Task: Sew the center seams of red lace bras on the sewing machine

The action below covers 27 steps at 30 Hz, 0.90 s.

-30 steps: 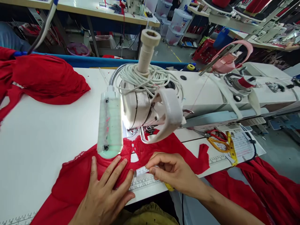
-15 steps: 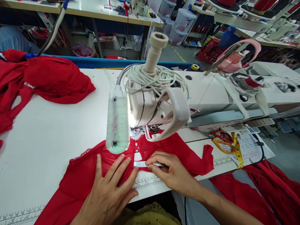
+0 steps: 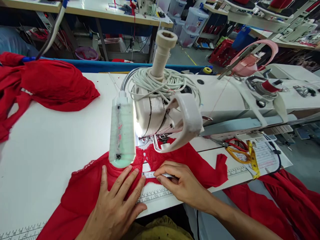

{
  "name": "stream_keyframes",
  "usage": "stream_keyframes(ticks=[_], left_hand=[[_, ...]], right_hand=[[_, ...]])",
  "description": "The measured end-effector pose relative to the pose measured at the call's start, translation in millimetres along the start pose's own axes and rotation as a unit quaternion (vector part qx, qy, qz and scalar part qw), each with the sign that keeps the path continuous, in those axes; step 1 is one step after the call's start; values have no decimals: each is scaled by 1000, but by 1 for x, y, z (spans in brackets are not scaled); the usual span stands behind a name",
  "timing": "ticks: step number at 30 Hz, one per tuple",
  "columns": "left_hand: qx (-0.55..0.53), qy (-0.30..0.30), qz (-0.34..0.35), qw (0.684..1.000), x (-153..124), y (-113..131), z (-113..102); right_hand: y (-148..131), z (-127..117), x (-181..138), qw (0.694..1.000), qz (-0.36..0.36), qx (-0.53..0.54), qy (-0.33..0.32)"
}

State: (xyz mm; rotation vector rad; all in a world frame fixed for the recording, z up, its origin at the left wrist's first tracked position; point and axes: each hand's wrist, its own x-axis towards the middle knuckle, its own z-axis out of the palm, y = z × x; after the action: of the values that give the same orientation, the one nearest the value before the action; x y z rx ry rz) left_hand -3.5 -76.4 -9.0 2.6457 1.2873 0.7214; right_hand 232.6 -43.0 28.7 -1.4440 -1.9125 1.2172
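Note:
A red lace-trimmed garment (image 3: 82, 191) lies on the white table in front of the sewing machine (image 3: 165, 110). My left hand (image 3: 115, 206) rests flat on it, fingers spread, just below the machine's lamp (image 3: 122, 133). My right hand (image 3: 182, 185) pinches a small white label strip (image 3: 150, 174) against the red fabric, close under the presser foot (image 3: 160, 138). The needle area is partly hidden behind the lamp and the white guard.
A heap of red fabric (image 3: 47, 83) sits at the table's far left. Scissors (image 3: 235, 146) and a yellow tape measure (image 3: 252, 158) lie to the right. More red cloth (image 3: 275, 206) hangs off the table's right edge. Other workbenches and bins stand behind.
My right hand moved the white label up from the printed ruler edge onto the red fabric nearer the presser foot. My left hand stayed flat on the garment.

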Motion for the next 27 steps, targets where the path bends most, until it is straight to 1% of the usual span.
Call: stream_keyframes(ticks=[6, 11, 16, 27], left_hand=[[-6, 11, -7, 1000, 0, 1, 1], [-13, 10, -16, 1000, 0, 1, 2], [-11, 11, -12, 1000, 0, 1, 3], [-11, 13, -14, 1000, 1, 1, 3]], right_hand=[[1, -2, -1, 999, 7, -16, 35], [3, -1, -1, 998, -8, -44, 47], [5, 1, -1, 997, -19, -48, 54], [6, 4, 0, 996, -11, -61, 65]])
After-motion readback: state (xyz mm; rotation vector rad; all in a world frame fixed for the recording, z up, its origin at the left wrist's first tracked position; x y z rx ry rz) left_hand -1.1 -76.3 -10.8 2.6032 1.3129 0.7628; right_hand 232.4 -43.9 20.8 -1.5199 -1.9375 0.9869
